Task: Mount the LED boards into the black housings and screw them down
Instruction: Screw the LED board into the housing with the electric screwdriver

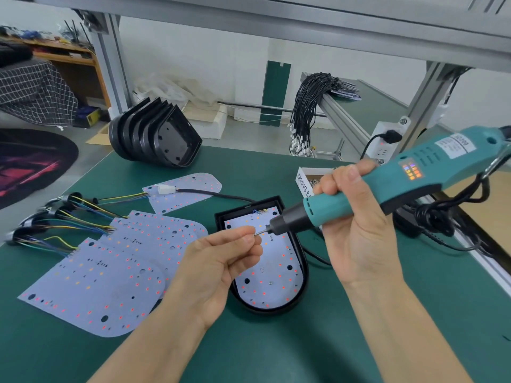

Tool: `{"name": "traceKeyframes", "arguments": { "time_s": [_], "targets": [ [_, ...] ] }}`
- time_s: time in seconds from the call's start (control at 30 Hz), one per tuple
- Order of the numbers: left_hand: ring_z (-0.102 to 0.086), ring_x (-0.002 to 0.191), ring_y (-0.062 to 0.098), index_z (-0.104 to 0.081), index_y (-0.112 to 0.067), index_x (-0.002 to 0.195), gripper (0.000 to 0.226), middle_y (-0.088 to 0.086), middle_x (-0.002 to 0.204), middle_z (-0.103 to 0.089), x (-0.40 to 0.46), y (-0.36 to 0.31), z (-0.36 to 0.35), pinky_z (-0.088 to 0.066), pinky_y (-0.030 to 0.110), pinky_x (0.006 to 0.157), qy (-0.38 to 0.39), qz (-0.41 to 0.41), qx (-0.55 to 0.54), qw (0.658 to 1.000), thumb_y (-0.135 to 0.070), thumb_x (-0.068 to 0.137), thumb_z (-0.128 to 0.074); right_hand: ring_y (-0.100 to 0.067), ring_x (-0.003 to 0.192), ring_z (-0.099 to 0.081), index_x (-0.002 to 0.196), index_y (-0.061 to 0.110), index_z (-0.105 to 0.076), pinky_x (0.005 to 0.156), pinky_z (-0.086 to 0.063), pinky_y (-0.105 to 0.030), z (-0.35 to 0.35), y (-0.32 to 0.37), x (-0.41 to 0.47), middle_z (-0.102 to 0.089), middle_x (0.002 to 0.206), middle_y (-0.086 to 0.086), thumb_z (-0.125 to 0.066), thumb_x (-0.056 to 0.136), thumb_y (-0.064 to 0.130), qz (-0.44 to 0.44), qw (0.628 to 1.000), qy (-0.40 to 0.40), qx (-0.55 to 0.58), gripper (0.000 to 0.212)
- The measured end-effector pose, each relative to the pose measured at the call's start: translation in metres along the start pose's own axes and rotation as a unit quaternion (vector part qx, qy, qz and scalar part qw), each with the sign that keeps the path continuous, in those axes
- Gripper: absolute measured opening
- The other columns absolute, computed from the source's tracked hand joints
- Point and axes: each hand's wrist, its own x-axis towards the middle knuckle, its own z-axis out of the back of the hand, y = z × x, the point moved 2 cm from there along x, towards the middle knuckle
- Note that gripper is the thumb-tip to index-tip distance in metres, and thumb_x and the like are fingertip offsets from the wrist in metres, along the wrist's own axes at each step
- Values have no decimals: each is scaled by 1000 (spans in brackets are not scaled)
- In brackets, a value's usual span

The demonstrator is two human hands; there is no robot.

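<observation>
While loose LED boards lie fanned at desk left | left hand grip pinches screw at driver bit | mounted LED board sits in black housing, desk centre | right hand grip wraps teal electric screwdriver

Bright even light, soft shadows, edges warped.
</observation>
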Motion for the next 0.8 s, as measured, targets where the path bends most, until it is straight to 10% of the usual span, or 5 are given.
{"name": "traceKeyframes", "arguments": {
  "time_s": [0.8],
  "targets": [
    [-69, 61, 17, -69, -3, 91, 17, 10, 72, -72, 7, -10, 0, -57, 21, 59, 6, -108, 98, 989, 8, 78, -66, -9, 63, -53, 76, 21, -52, 69, -50, -23, 7, -10, 3, -49, 74, 6, -62, 80, 12, 3, 994, -91, 65, 14]
  ]
}}
